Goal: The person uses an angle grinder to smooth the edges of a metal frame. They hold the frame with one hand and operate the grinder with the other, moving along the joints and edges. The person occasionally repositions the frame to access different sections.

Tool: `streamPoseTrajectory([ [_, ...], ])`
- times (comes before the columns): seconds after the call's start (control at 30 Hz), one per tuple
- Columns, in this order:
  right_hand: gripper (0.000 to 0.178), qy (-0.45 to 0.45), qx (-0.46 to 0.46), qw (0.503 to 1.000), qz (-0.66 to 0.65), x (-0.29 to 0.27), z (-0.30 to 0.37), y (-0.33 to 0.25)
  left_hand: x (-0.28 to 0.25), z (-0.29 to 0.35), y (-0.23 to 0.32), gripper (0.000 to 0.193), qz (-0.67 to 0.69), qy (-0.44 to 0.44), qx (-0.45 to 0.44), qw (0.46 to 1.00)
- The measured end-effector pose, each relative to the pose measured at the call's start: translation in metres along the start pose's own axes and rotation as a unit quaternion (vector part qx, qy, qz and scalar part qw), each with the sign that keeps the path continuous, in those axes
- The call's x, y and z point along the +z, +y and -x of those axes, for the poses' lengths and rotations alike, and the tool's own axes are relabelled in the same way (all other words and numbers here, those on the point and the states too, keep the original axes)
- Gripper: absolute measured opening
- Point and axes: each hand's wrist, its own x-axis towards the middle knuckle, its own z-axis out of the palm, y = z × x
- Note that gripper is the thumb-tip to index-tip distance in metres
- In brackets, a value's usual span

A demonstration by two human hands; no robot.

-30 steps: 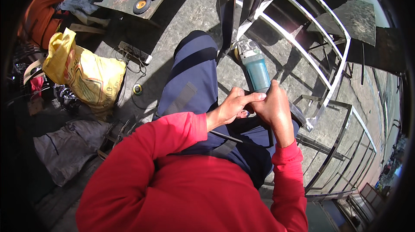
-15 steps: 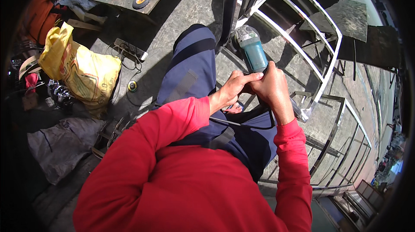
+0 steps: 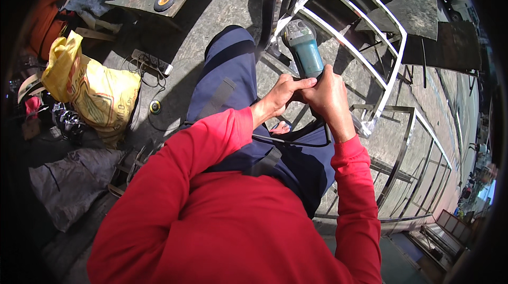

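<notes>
My right hand (image 3: 329, 93) wraps the rear of the teal grinder (image 3: 308, 56), its head near the metal frame (image 3: 389, 88), contact unclear; my left hand (image 3: 279, 96), half curled, meets the right, any hold hidden: apparently a steadying step, the next move calling for firm control

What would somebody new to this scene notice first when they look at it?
Probably the red top filling the lower middle, leading up to the teal angle grinder gripped by the right hand, with the left hand touching that hand. Next might come the bright yellow sack at the left and the gleaming metal frame at the upper right.
</notes>
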Motion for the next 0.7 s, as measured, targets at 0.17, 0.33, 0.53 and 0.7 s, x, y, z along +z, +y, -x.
streamPoseTrajectory([
  [0.17, 0.053, -0.015, -0.014, 1.000, 0.010, -0.003, -0.007, -0.002, 0.003, -0.002, 0.001, 0.037, 0.038, 0.026, 0.011, 0.999],
  [0.33, 0.055, -0.034, -0.016, 0.999, 0.023, 0.004, -0.012, -0.006, -0.005, -0.002, -0.002, 0.037, 0.025, 0.040, 0.002, 0.999],
  [0.53, 0.049, -0.025, -0.014, 0.999, 0.033, 0.008, -0.014, -0.009, -0.012, -0.003, -0.003, 0.040, 0.025, 0.026, -0.005, 0.999],
  [0.7, 0.052, -0.025, -0.003, 0.999, 0.043, 0.008, -0.019, -0.013, -0.014, -0.006, 0.001, 0.040, 0.048, 0.021, -0.008, 0.999],
])
